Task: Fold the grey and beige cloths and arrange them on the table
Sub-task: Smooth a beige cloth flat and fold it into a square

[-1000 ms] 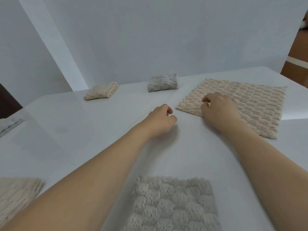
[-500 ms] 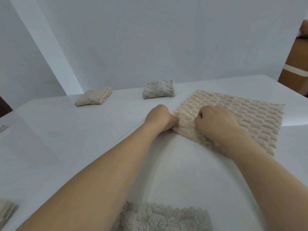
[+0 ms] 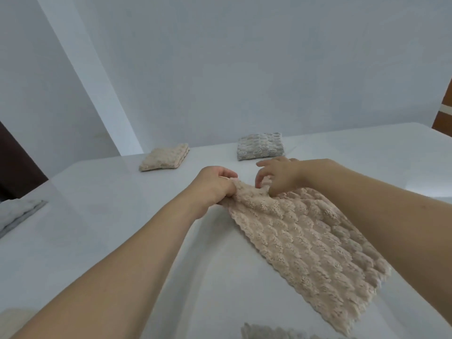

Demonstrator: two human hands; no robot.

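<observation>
A fluffy beige cloth [image 3: 313, 243] lies spread on the white table [image 3: 117, 216], with its far left edge lifted. My left hand [image 3: 215, 187] grips that raised corner. Just to the right, my right hand [image 3: 278, 177] pinches the same edge, its index finger stretched out above it. My right forearm hides the cloth's right side. Farther back sit a folded beige cloth [image 3: 165, 160] and a folded grey cloth [image 3: 260, 150]. The top edge of an unfolded grey cloth [image 3: 269, 332] shows at the bottom of the view.
A pale grey cloth [image 3: 17, 214] lies at the table's left edge, and a beige patch [image 3: 12, 319] shows at the bottom left corner. White panels stand behind the table. A brown object [image 3: 444, 113] is at the far right.
Both hands have taken hold of the beige cloth's left edge and lifted it off the table. The view has tilted up, so the near grey cloth has slid almost out of sight.
</observation>
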